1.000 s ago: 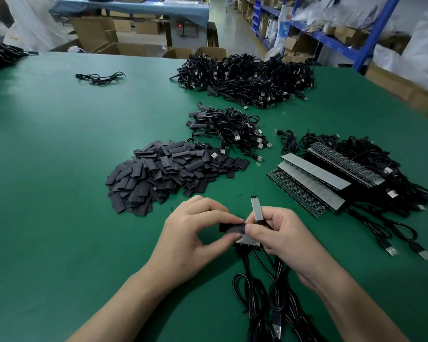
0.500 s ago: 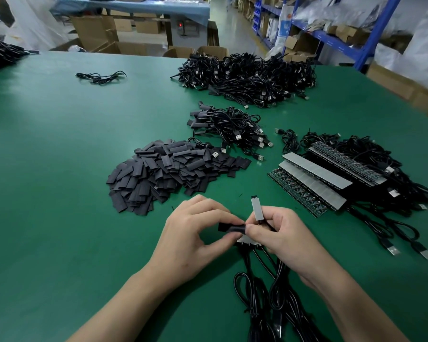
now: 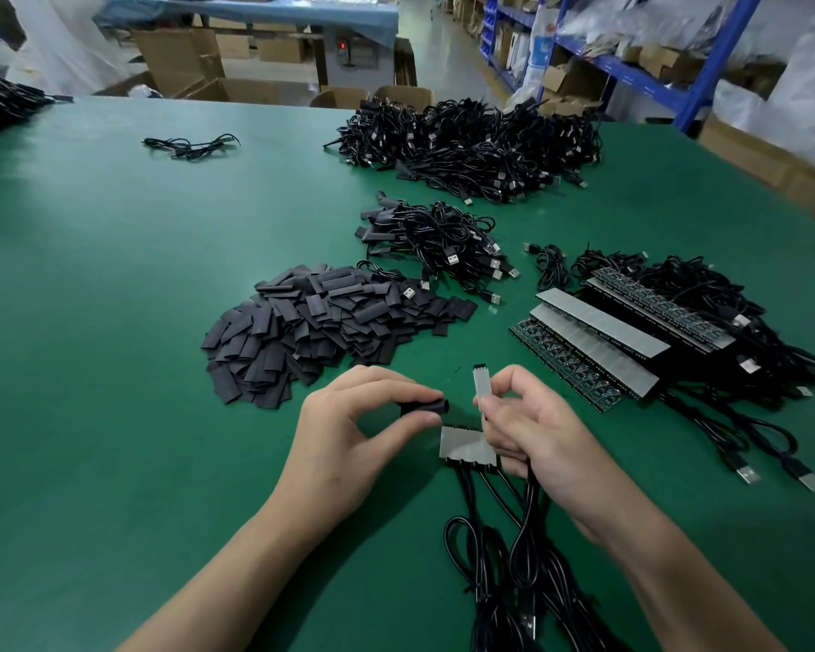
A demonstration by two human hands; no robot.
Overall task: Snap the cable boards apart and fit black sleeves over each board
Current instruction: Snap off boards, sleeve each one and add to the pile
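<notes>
**Sleeve drawn clear of the boards, not yet fitted**

Nearest, a bundle of black cables [image 3: 504, 581] runs up from the near edge of the worktop [image 3: 114, 322] into the right hand [image 3: 537, 435]. That hand's grip is clenched: it pinches a single board [image 3: 482, 383] that stands above the fingers, and a short strip of joined boards [image 3: 464, 447] sits against its lower fingers. The left hand [image 3: 349, 444] grasps a black sleeve [image 3: 427, 408] between thumb and forefinger, with the sleeve's open end facing right.

Half a second ago the sleeve touched the right fingertips. Now it has moved left, and green shows between them. Probably the sleeve was being opened or re-aimed, so this fitting has yet to begin.

Beyond lie the sleeve pile [image 3: 321, 322] and, to the right, unsnapped board panels [image 3: 598, 341]. Farther off are a small cable pile [image 3: 438, 242] and a large heap [image 3: 471, 143].
</notes>
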